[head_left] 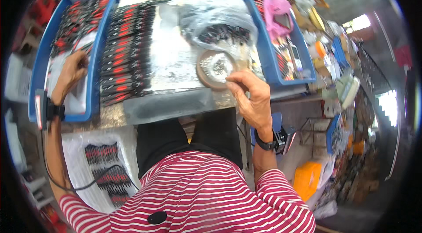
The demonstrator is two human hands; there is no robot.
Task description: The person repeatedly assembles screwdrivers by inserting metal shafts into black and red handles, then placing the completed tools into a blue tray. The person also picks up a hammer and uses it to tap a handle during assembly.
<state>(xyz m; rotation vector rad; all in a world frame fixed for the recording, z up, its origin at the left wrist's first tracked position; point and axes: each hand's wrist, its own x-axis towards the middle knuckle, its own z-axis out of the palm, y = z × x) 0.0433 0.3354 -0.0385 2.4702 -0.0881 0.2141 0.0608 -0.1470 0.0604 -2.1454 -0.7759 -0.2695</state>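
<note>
My left hand reaches into the long blue tray on the left, its fingers curled just below a heap of slim black-and-red pieces. Whatever those fingers hold, if anything, is too blurred to name. Over the right rim of a round brown dish, my right hand is closed in a pinch; what lies between thumb and forefinger cannot be made out. Small shiny silvery bits lie in the dish. Between tray and dish, black-and-red pieces of the same sort are laid side by side in a long row.
Behind the dish lies a clear plastic bag of small dark parts. A second blue tray at right holds a pink item. A dark pad lines the table's front edge. Below left, a plastic-lined box holds bundled pieces.
</note>
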